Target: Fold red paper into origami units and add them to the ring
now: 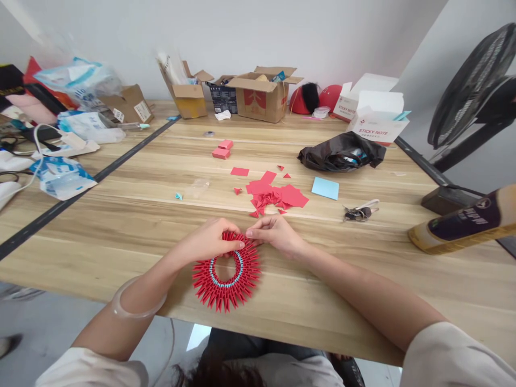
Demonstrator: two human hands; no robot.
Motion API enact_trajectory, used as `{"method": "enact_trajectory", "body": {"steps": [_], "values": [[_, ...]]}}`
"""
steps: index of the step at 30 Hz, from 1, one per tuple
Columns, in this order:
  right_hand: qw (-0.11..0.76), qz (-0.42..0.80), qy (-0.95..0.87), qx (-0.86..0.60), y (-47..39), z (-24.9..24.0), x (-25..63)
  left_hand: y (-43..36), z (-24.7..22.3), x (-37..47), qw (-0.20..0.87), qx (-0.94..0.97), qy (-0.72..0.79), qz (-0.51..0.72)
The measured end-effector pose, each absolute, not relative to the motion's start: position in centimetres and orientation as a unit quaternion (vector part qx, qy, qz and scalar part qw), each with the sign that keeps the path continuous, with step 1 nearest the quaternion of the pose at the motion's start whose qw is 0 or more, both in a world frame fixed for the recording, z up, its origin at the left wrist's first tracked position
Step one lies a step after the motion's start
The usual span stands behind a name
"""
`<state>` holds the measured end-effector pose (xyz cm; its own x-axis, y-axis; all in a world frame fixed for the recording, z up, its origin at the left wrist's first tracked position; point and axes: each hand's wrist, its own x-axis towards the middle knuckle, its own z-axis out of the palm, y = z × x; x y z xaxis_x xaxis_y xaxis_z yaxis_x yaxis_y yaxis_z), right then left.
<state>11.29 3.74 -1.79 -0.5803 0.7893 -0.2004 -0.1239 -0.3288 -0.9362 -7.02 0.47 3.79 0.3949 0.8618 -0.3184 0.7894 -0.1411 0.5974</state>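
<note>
A ring of folded red paper pieces (226,298), spiky outside and with a light blue band around its hole, lies at the table's front edge. My left hand (217,239) grips its upper rim, thumb on top and fingers behind. At the ring's upper right edge, my right hand (274,234) is closed in a pinch; whatever lies between those fingertips is too small to make out. Just beyond my hands is a heap of red paper slips and folded triangles (272,196). One folded red piece (237,191) lies apart to its left.
Red paper stacks (221,153), a blue note pad (325,188), keys (362,211) and a black plastic bag (341,152) lie around. A bottle (463,223) and a fan (471,91) stand right. Cardboard boxes (262,102) line the wall; plastic packs (66,174) and cables lie left.
</note>
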Motion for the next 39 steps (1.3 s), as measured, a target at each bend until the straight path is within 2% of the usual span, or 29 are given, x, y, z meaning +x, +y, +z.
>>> {"method": "enact_trajectory", "body": {"steps": [11,17,24,39], "values": [[0.318,0.742,-0.486,-0.336,3.73,-1.84,11.15,0.53,3.8,-7.08,0.372,0.74,0.559,0.044],[0.311,0.733,-0.506,-0.332,3.72,-2.04,11.14,0.47,3.87,-7.09,0.337,0.763,0.549,0.051],[0.275,0.747,-0.522,-0.306,4.12,-1.95,11.75,0.49,3.78,-7.31,0.384,0.742,0.546,0.055],[0.299,0.744,-0.494,-0.337,4.03,-1.75,11.49,0.38,4.25,-7.04,0.357,0.749,0.556,0.051]]}}
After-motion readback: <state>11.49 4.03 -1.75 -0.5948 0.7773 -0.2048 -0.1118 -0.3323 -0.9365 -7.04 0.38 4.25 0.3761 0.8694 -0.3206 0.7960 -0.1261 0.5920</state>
